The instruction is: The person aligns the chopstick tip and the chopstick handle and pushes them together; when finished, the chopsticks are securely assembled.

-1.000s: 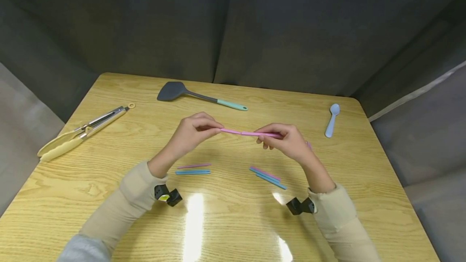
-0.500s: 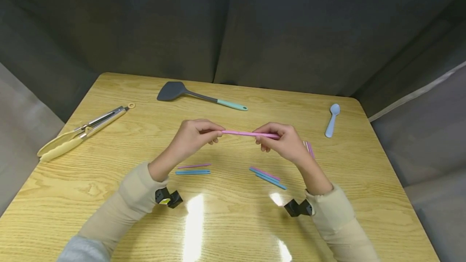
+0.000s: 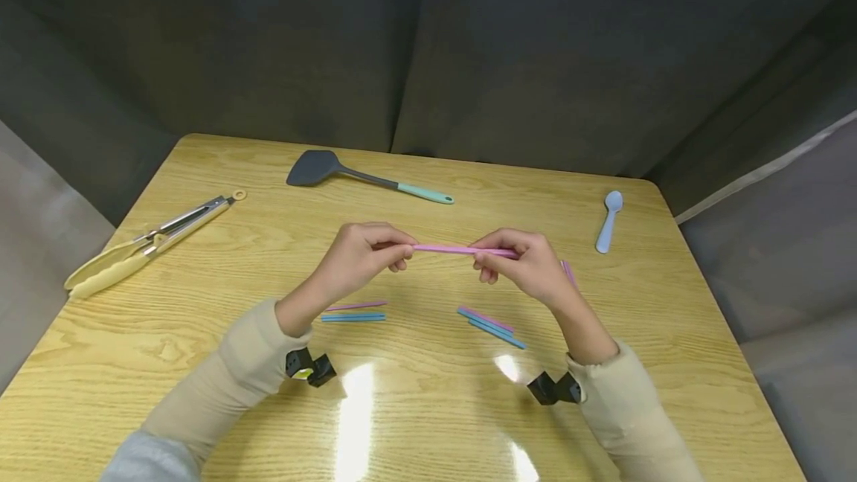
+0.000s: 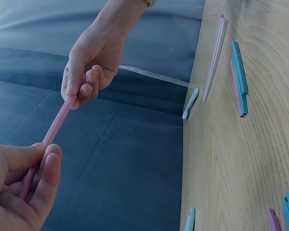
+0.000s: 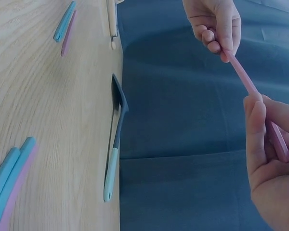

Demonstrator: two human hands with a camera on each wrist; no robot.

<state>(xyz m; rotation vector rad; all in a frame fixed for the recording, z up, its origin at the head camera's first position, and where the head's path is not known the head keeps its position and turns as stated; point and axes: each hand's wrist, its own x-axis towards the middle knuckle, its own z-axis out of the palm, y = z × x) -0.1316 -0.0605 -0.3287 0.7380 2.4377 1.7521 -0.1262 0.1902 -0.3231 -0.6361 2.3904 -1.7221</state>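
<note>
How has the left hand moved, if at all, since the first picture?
Yes, slightly: in the head view the left hand sits lower, farther from the unmoved spatula.

The left hand (image 3: pixel 358 251) and right hand (image 3: pixel 518 259) pinch a pink rod (image 3: pixel 442 248) above the table (image 3: pixel 147 326). Beyond the rod lies a spatula (image 3: pixel 368 176); left of the rod, tongs (image 3: pixel 164 242); right of the rod, a pale blue spoon (image 3: pixel 608 223); on the rod's near side, blue sticks (image 3: pixel 353 317) and pink sticks (image 3: pixel 355 306).
</note>
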